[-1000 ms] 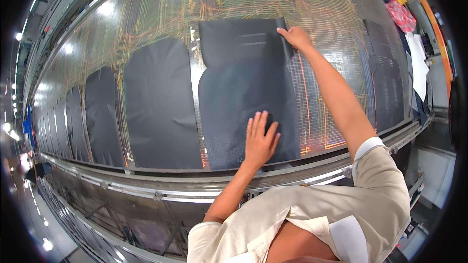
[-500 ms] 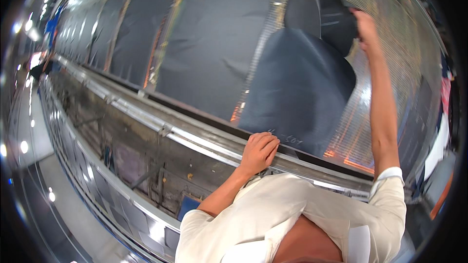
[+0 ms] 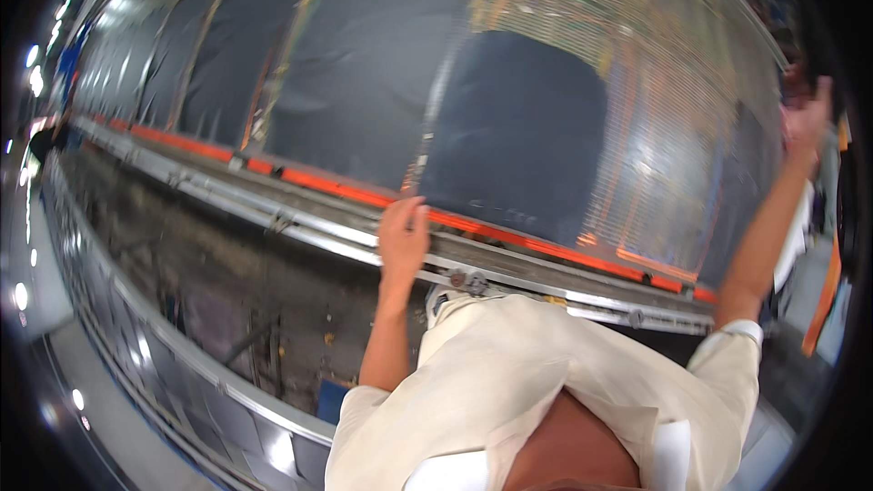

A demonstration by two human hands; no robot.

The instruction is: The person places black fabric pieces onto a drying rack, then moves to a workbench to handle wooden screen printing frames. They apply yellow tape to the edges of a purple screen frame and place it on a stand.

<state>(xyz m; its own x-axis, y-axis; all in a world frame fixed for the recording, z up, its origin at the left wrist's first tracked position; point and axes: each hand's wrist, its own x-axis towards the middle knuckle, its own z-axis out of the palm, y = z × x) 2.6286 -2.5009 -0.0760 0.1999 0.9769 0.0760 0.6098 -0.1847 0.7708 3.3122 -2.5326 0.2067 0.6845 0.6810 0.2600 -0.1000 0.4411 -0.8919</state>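
Note:
A dark sheet piece with a rounded far end lies flat on the mesh-topped table. Just beyond its near left corner is my left hand, over the table's front rail, with its fingers loosely extended and nothing in them. My right arm reaches out past the right part of the mesh. At its end my right hand is raised at the far right, slightly blurred, fingers apart, and I see nothing held in it. Faint chalk-like marks show on the sheet's near edge.
More dark sheets lie in a row leftward along the mesh. A red-orange strip runs along the front edge, above metal rails. Below is a recessed frame. An orange strip hangs at the right beside pale cloth.
My right hand has let go of the black piece and swung right; that piece is out of sight. The dark sheet now lies flat. The red-orange strip has come into view along the edge.

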